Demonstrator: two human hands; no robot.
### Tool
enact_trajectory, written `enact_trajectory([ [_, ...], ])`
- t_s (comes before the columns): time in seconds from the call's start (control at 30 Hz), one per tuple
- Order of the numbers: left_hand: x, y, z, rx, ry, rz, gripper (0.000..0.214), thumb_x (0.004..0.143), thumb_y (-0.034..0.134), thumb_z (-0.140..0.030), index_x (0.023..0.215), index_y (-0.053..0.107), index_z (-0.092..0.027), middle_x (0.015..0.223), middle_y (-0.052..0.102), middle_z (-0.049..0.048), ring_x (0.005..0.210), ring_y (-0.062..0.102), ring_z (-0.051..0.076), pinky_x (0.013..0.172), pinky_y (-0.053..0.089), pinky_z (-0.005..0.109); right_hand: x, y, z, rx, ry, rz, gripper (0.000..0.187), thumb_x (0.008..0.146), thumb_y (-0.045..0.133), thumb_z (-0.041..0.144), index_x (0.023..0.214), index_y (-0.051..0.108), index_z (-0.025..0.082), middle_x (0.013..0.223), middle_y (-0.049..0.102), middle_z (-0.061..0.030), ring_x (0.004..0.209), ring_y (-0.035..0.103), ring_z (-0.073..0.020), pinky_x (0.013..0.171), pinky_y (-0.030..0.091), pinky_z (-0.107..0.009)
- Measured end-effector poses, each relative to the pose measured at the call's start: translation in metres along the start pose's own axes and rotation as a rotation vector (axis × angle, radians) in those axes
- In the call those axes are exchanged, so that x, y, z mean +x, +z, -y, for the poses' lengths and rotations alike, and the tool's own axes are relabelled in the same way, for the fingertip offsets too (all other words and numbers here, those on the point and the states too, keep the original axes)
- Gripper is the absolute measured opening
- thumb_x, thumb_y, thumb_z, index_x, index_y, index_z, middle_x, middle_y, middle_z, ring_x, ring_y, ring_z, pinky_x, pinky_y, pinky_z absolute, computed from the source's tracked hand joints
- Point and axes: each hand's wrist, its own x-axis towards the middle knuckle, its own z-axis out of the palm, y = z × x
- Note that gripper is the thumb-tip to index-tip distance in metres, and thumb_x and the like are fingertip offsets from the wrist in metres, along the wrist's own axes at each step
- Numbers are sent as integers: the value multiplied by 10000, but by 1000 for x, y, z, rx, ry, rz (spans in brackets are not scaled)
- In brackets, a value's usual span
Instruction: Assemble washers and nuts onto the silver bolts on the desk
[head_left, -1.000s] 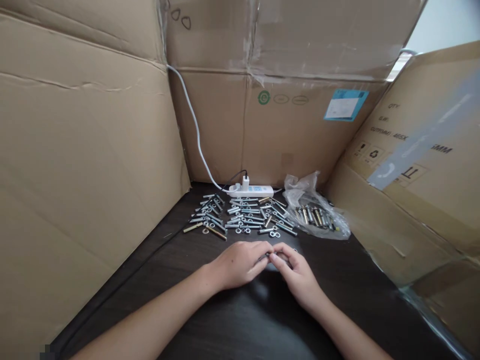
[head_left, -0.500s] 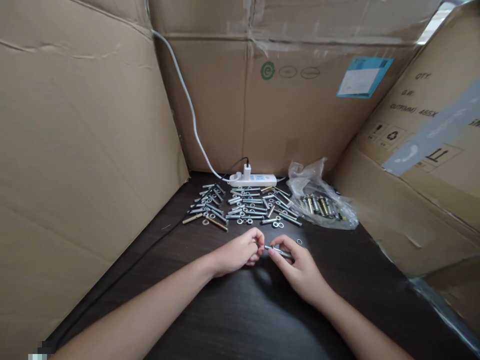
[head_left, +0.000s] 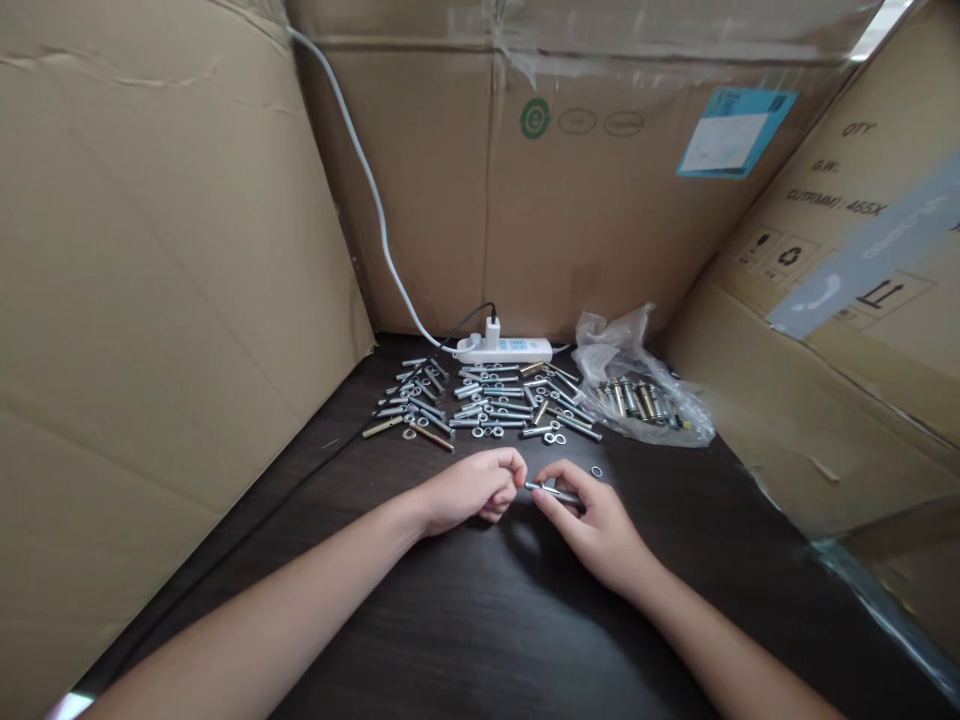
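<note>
My right hand (head_left: pixel 589 518) is closed on a silver expansion bolt (head_left: pixel 559 493), pinching it between thumb and fingers so that it lies nearly level above the dark table (head_left: pixel 450 610). The bolt's thin end points left, toward my other hand. My left hand (head_left: pixel 480 489) is curled, its thumb and forefinger closed at that thin end. Whatever small part those fingertips may hold is hidden. A loose washer (head_left: pixel 596 471) rests on the table just beyond my right hand.
Several bolts and sleeves (head_left: pixel 506 393) lie in rows with nuts (head_left: pixel 497 432) and washers (head_left: pixel 409 434). Behind them is a white power strip (head_left: pixel 517 350). A clear plastic bag (head_left: pixel 694 425) of bolts sits at right. Cardboard walls (head_left: pixel 427 200) enclose the table; a black cable (head_left: pixel 285 515) crosses its left side.
The camera has tilted slightly, so the scene sits a little higher. Both hands stay close together at the bolt, with only small finger movement.
</note>
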Motion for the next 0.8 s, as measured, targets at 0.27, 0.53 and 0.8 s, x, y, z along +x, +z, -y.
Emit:
enact_trajectory([
  [0.27, 2, 0, 2, 34, 36, -22, 82, 795, 387, -93, 844, 428, -144, 685, 488, -21, 450, 285, 28, 453, 222, 176, 0, 0, 1, 0, 9, 17, 237, 870, 502, 403, 898, 573, 178, 740, 613, -21, 626, 519, -137, 556, 383, -237],
  [0.53, 0, 2, 4, 149, 29, -48, 74, 898, 369, -240, 904, 400, -174, 579, 397, -67, 459, 265, 53, 455, 213, 178, 0, 0, 1, -21, -5, 7, 223, 866, 511, 385, 907, 586, 179, 732, 631, -23, 608, 529, -138, 558, 396, -242],
  [0.8, -2, 10, 1, 293, 1, -106, 62, 870, 326, -229, 897, 371, -196, 626, 323, -66, 505, 266, 71, 470, 231, 179, -1, 0, 3, -29, -19, 24, 239, 868, 503, 396, 926, 594, 183, 751, 654, -29, 656, 564, -155, 589, 426, -254],
])
